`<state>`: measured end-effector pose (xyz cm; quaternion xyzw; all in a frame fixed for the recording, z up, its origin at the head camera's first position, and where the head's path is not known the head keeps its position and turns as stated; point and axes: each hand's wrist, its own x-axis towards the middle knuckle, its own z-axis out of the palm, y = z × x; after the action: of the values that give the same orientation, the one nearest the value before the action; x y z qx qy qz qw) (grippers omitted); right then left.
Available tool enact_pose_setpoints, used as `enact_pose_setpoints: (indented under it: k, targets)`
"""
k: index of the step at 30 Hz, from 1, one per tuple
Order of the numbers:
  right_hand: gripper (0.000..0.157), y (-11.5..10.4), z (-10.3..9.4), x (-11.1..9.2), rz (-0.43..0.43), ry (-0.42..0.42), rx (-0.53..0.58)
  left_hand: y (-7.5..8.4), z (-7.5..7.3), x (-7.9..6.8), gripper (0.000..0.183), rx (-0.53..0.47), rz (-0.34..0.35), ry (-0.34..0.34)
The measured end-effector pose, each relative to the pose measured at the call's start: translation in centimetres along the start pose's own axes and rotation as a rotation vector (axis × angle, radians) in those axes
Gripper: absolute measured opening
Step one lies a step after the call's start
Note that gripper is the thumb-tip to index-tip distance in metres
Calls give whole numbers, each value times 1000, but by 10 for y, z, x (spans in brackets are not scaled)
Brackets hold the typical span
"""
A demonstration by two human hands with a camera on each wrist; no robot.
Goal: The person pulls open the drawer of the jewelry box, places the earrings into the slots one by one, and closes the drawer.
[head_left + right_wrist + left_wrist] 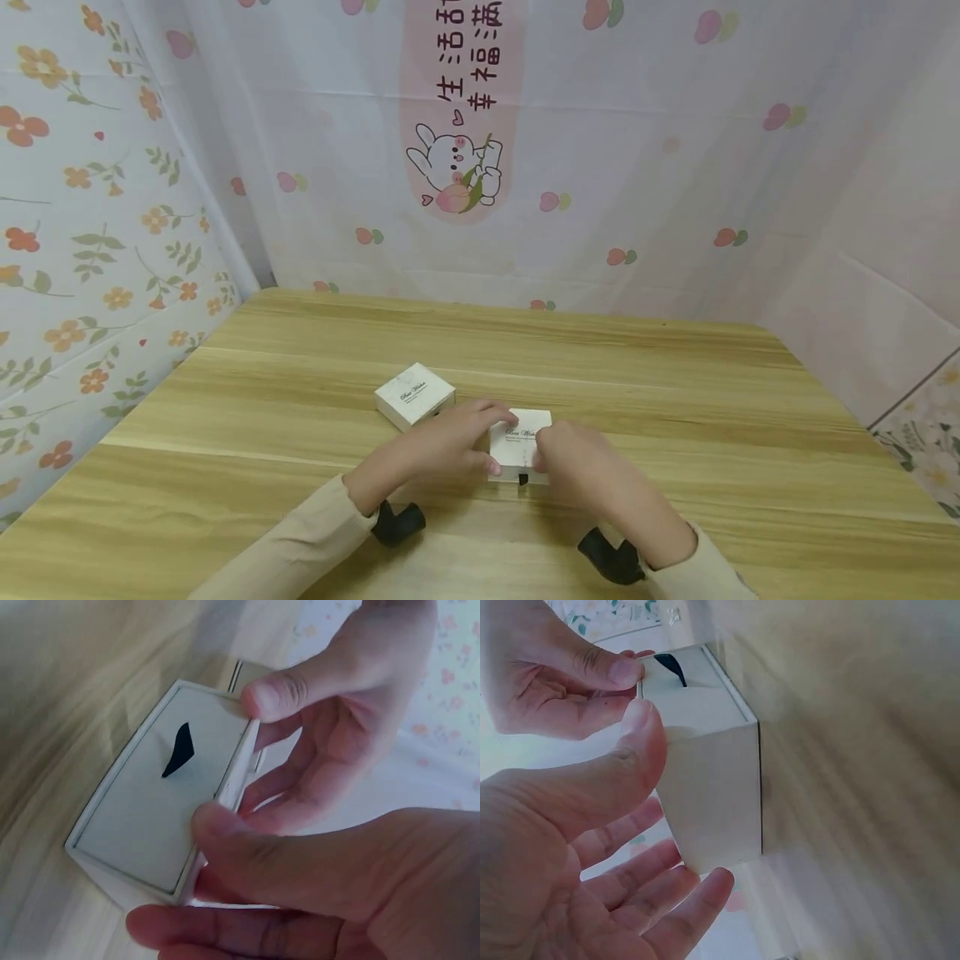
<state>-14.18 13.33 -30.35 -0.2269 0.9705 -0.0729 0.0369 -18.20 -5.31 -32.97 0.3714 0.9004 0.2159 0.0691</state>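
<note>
A small white drawer-style gift box (519, 452), with "Best Wishes" lettering on top, sits on the wooden table between both hands. A black ribbon tab (180, 750) sticks out of its front face. My left hand (453, 442) holds the left side, thumb at the front left corner and index finger on the top. From the right, my right hand (581, 462) grips the box, its thumb at the front top edge and its other fingers bent beside the wall. Seen from the right wrist, the drawer front lies flush inside the sleeve.
A second white gift box (415, 396) with the same lettering stands turned at an angle, behind and left of the held one. The wooden table (675, 400) ends at a patterned curtain (585, 150). Black wrist mounts (399, 523) hang under both wrists.
</note>
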Motion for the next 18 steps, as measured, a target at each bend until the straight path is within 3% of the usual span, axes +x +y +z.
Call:
enact_pose_setpoints:
  k: [4,18]
  targets:
    - [7,6,-3,3,74,-22,112,-1,-1,9,57,-17,2,-13]
    - [10,16,-13,16,125,-39,117,-5,-6,32,57,-42,-23,-39]
